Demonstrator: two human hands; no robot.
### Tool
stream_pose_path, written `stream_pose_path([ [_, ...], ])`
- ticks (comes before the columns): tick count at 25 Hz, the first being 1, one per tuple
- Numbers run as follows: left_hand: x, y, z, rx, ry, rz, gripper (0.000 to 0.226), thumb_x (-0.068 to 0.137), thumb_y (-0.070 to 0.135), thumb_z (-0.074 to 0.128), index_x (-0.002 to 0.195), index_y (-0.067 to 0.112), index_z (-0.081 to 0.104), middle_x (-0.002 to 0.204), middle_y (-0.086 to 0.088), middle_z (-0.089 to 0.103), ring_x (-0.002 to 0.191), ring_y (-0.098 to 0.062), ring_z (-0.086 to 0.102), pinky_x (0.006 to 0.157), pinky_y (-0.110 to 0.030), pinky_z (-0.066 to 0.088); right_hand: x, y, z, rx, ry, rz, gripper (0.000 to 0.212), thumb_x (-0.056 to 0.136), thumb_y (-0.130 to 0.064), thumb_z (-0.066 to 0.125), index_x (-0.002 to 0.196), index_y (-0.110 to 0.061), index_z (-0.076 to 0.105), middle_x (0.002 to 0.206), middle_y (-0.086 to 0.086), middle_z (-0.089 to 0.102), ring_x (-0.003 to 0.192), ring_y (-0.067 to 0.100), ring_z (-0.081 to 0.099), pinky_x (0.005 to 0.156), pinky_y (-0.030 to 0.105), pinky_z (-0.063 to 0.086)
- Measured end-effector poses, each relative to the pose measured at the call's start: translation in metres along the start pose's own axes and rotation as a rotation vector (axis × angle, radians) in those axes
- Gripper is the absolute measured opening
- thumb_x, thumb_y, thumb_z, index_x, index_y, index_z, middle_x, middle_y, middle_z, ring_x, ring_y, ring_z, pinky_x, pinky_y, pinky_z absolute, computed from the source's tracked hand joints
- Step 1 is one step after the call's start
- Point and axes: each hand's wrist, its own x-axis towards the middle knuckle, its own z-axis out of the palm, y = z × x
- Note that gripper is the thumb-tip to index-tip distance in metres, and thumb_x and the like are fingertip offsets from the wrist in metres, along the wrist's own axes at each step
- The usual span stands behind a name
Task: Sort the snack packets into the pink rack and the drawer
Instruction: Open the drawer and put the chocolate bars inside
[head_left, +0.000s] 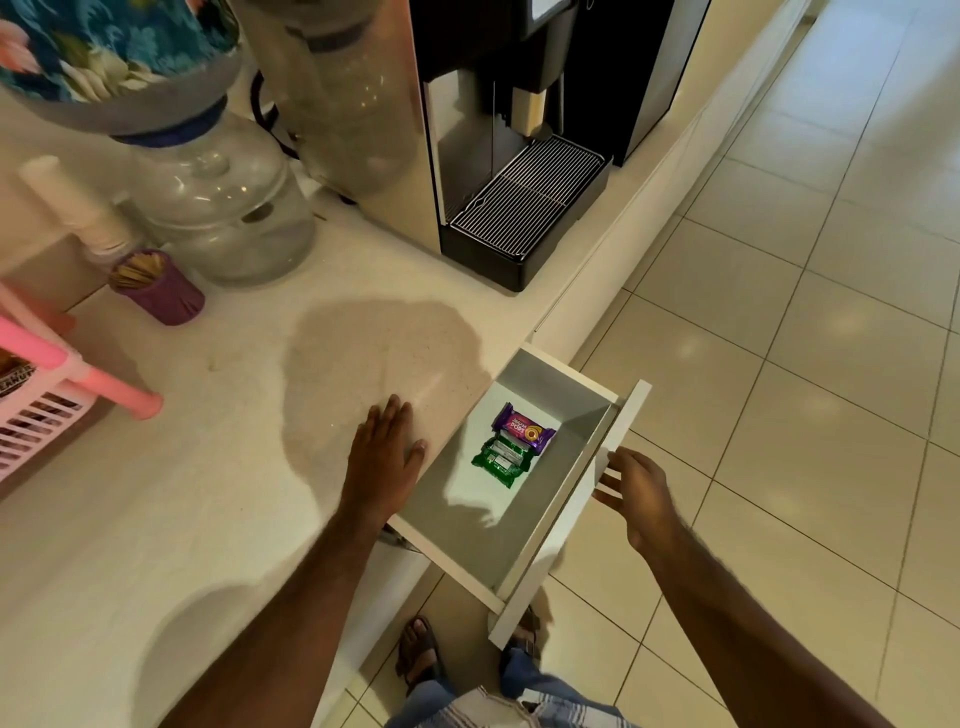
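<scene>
Two snack packets lie in the open white drawer, between our hands: a purple foil packet farther from us, overlapping a green foil packet just beneath it. Both rest on the drawer floor, nearer the right hand than the left. The left hand lies flat and open on the pale speckled table, fingers spread, gripping nothing, its fingertips just beside the drawer's inner edge. The right hand is open too, fingers loosely extended and touching, or all but touching, the white drawer front; it holds no packet.

We judge the task to be near its end. No loose packets show on the table, the drawer has its share, and the pink plastic slatted rack, well off to the left of the left hand, carries at least one brown packet, only partly in view. What seems left is to push the drawer shut.

Beyond the left hand stand a purple cup of wooden sticks, a stack of white paper cups, a clear water dispenser bottle and a black coffee machine with a ribbed drip tray. None of these stands in the drawer's path; only the left fingertips at its edge sit close.
</scene>
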Motion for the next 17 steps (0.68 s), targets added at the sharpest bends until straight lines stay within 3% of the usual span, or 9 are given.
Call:
stream_pose_path([
  [12,0.003,-0.002,0.0,-0.013,-0.024,0.01,0.067,0.104,0.042,0.044,0.162,0.02,0.017,0.17,-0.003,0.008,0.157,-0.028,0.003,0.127,-0.045,0.014,0.014,-0.008,0.061,0.035,-0.141,0.046,0.032,0.102,-0.016,0.049,0.13,-0.004,0.06,0.119,0.017,0.07,0.106,0.033,0.07,0.087,0.041,0.06],
  [17,0.003,-0.001,0.0,-0.015,-0.041,-0.004,0.067,0.104,0.043,0.042,0.162,0.023,0.013,0.17,-0.002,0.005,0.157,-0.028,0.0,0.127,-0.048,0.014,0.017,-0.013,0.086,0.086,-0.155,0.074,0.018,0.1,-0.011,0.055,0.114,-0.008,0.064,0.125,0.016,0.065,0.111,0.033,0.067,0.091,0.042,0.059],
])
